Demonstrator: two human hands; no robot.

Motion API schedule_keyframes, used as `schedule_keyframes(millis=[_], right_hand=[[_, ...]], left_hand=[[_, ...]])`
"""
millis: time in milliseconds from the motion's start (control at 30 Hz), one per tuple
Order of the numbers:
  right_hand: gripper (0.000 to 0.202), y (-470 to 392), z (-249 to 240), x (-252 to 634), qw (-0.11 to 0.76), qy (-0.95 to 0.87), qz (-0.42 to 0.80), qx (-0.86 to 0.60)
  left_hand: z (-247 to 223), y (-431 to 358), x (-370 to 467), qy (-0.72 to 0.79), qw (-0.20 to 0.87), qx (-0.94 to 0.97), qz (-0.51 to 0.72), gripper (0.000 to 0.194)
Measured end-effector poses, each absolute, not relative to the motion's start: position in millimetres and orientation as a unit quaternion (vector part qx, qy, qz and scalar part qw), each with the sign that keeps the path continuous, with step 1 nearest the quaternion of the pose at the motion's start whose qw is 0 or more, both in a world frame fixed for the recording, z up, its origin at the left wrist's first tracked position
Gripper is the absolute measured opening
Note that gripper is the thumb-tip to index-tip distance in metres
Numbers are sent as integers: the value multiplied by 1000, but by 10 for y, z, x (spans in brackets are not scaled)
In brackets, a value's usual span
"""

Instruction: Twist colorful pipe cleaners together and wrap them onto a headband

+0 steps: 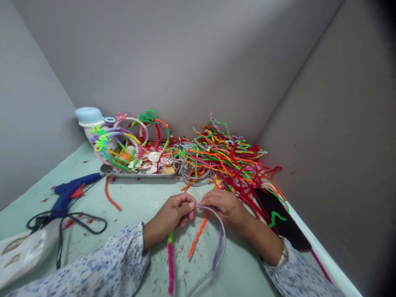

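Note:
Over the table's middle, a thin grey headband [225, 237] arches between my two hands. My left hand [173, 212] is closed in a pinch on it, and below the fingers hangs its wrapped leg of pink and green pipe cleaner [170, 264]. My right hand [228, 207] also pinches at the top of the band, fingertips almost touching the left ones, where a bit of purple shows. An orange pipe cleaner [198, 235] dangles from between the hands, and a purple pipe cleaner [218, 249] hangs beside the bare leg. Which strand each fingertip presses is partly hidden.
Behind lie a metal tray [139, 175] of shells with finished headbands [107, 136], a heap of pipe cleaners [229, 156] and bare wire bands [194, 175]. A blue glue gun [66, 192] with cord, a plastic bag [34, 251], a blue-lidded cup [89, 117] and a dark phone-like slab [287, 229] flank my arms.

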State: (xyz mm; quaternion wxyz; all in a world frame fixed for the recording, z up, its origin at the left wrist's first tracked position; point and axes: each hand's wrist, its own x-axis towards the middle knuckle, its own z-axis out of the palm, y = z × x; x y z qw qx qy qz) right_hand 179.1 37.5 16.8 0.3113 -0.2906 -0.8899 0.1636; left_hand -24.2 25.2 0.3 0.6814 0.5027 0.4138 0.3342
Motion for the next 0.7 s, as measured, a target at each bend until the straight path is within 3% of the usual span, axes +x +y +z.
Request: schedule_keyframes(millis=[467, 700], right_hand=[[18, 380, 267, 1836, 269, -915, 78, -290], [19, 397, 423, 1886, 354, -839, 115, -396]], left_hand=[[24, 241, -246, 391, 685, 513, 338, 21], [17, 235, -221, 417, 653, 486, 404, 20]])
